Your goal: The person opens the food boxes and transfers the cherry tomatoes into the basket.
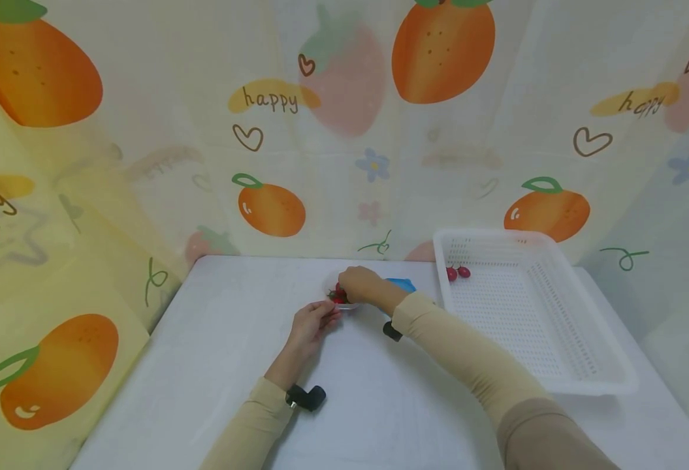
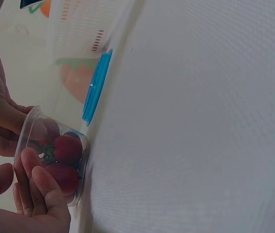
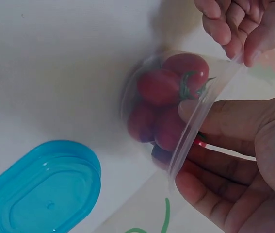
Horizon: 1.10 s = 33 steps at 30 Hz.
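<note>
Red cherry tomatoes (image 3: 159,87) with green stems fill the lower part of a clear plastic tub (image 2: 25,133) on the white table. My left hand (image 1: 313,321) pinches the tub's rim on the near left side, fingers along its outer wall. From the right, my right hand (image 1: 363,286) reaches into the tub's mouth. Its thumb (image 3: 215,116) touches the tomatoes inside, and a bit of red shows between its fingers. The tub wall and the fingers hide whether a tomato is gripped. A blue lid (image 3: 45,187) lies right of the tub.
A large white perforated basket (image 1: 605,352) stands on the right side of the table, with two cherry tomatoes (image 1: 458,273) in its far left corner. Behind the table hangs a fruit-printed curtain (image 1: 332,196). The white tabletop (image 1: 203,352) extends left and toward me.
</note>
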Each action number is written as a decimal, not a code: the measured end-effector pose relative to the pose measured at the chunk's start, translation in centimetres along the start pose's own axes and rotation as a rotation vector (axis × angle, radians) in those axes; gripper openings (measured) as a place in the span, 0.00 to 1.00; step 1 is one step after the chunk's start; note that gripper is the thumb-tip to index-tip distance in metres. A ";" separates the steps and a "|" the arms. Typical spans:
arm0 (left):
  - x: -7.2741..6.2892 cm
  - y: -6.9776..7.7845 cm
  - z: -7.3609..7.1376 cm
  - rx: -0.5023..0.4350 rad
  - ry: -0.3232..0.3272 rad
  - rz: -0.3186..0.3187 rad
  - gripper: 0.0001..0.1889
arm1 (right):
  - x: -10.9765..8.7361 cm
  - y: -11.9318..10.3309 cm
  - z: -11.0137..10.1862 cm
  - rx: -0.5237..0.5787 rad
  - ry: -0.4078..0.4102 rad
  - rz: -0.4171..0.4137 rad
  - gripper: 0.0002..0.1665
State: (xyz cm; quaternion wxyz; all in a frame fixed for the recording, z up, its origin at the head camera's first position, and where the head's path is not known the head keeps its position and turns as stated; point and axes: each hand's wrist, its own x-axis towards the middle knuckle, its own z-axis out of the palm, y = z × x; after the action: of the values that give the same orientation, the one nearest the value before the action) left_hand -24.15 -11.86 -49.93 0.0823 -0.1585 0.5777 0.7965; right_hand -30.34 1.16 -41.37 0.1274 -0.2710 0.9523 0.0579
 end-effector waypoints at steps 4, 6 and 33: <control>-0.1 0.0 0.0 -0.004 0.003 -0.003 0.12 | 0.0 -0.1 0.1 -0.007 0.012 0.001 0.11; -0.1 0.1 0.0 -0.007 0.006 -0.005 0.12 | -0.1 -0.1 0.1 -0.002 0.022 0.001 0.11; -0.2 0.1 -0.1 0.028 0.011 -0.026 0.15 | -0.1 2.2 -0.8 0.147 0.086 -0.081 0.05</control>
State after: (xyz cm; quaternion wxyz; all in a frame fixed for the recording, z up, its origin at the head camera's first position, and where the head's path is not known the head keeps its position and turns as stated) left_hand -24.00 -12.00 -49.76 0.0919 -0.1691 0.5869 0.7864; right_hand -31.56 2.94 -40.46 0.1083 -0.3014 0.9469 -0.0290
